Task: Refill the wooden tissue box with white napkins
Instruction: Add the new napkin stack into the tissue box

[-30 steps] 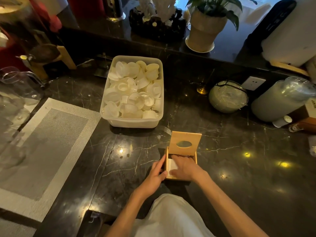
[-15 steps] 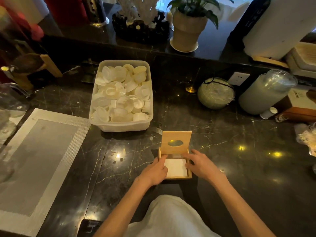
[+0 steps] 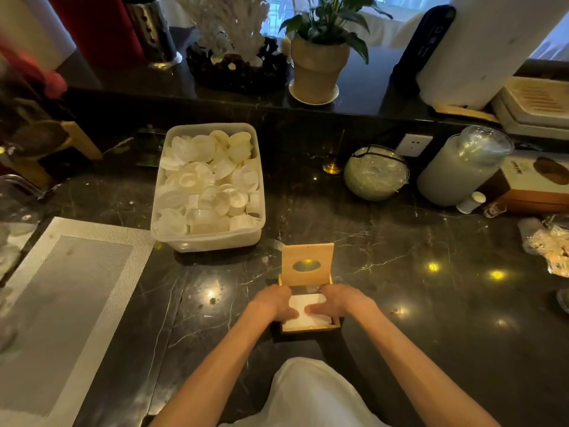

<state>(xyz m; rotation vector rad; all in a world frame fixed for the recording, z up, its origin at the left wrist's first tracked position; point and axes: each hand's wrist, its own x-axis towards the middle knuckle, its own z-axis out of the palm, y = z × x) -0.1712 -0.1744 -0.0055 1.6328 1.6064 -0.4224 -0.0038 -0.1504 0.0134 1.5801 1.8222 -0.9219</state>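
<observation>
On the dark marble counter [image 3: 400, 272], the left hand [image 3: 272, 303] and right hand [image 3: 340, 302], fingers uncurled, press the white napkins [image 3: 311, 320] down inside the wooden tissue box [image 3: 308, 328]; even, flat pressure should let its upright lid [image 3: 308, 254] close flush.

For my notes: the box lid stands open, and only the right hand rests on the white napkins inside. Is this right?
Not quite: the head view shows both the left hand and right hand on the white napkins. The box lid stands open.
</observation>
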